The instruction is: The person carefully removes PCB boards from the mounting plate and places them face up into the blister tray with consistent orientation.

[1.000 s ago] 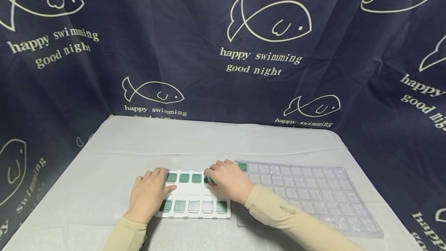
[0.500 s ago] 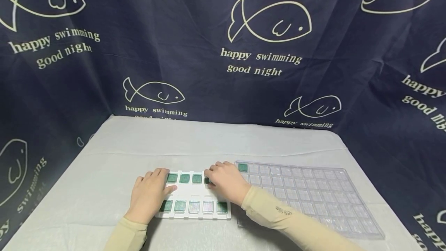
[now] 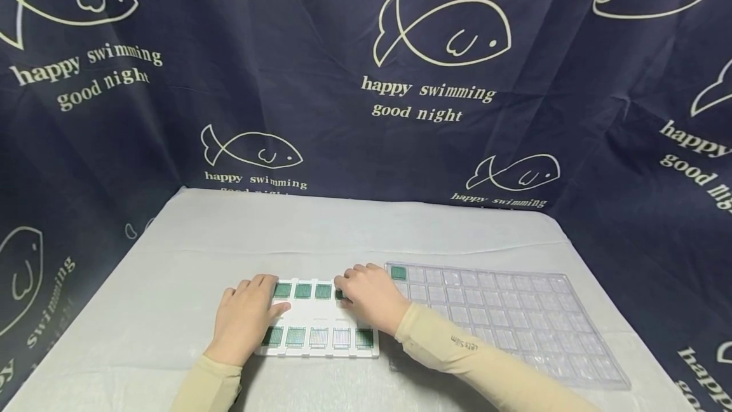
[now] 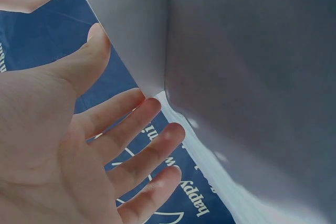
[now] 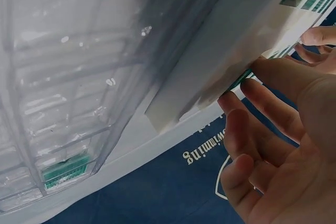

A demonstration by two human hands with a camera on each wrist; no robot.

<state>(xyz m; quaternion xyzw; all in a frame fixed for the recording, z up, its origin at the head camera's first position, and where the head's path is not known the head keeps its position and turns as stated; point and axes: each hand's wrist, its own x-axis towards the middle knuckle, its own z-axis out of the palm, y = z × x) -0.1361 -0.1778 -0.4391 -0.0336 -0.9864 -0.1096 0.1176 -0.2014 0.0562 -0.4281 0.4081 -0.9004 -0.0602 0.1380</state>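
A white tray [image 3: 314, 311] holds small green perforated circuit boards [image 3: 323, 290] in two rows of slots. My left hand [image 3: 244, 316] rests at the tray's left side; in the left wrist view its fingers are extended, with fingertips against the tray edge. Over the far right slots, my right hand [image 3: 374, 297] pinches a green circuit board [image 5: 240, 81] between thumb and fingers, as the right wrist view shows. That board is mostly hidden by the hand in the head view. The other right-hand fingers are loosely bent.
Right of the white tray lies a clear plastic compartment box [image 3: 497, 318] with many cells. One green board [image 3: 398, 273] sits in its far left corner cell. A white cloth [image 3: 343, 221] covers the table, and a dark blue fish-print curtain [image 3: 343, 81] surrounds it.
My right hand and forearm have shifted very slightly left, and less of the green board under the fingers shows. My left hand and the tray have stayed in place.
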